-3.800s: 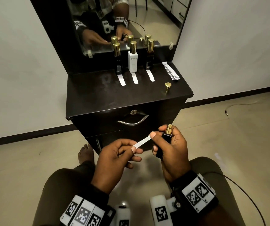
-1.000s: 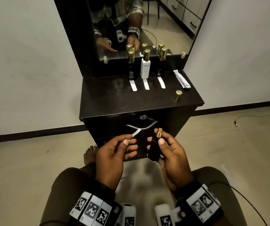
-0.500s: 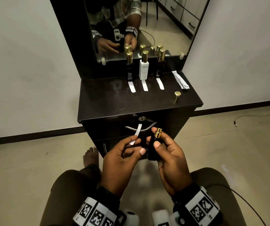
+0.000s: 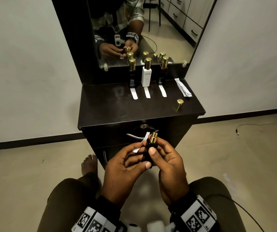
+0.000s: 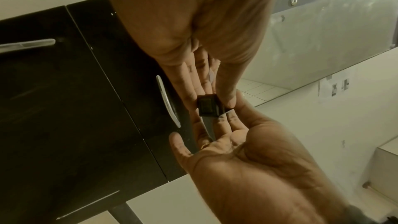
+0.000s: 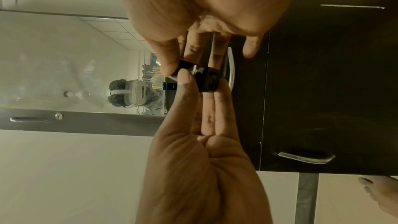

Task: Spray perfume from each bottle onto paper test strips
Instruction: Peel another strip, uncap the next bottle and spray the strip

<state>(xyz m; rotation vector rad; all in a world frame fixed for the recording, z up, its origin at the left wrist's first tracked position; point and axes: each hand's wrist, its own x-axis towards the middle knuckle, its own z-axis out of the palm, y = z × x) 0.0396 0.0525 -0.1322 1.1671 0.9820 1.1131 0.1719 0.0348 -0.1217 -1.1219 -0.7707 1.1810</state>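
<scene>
In the head view my right hand [image 4: 166,156] grips a small black perfume bottle [image 4: 153,139] upright over my lap, its gold sprayer bare. My left hand [image 4: 127,164] pinches a white paper test strip [image 4: 145,136], which stands just left of the sprayer, and its thumb lies against the bottle's lower body. The right wrist view shows the bottle [image 6: 206,79] from below, between both thumbs. In the left wrist view its square base [image 5: 207,106] sits between the two hands. The bottle's gold cap [image 4: 178,104] stands on the dresser top [image 4: 109,111] at the right.
Three capped bottles stand at the dresser's back: black [image 4: 132,72], white [image 4: 146,73] and dark brown [image 4: 163,71], each with a strip [image 4: 147,93] lying in front. A stack of spare strips [image 4: 183,88] lies at the back right. The drawer handle [image 4: 134,136] is just beyond my hands.
My hands have come together. The strip, earlier held level at the nozzle, has swung upright beside the sprayer, and my left thumb now touches the bottle.
</scene>
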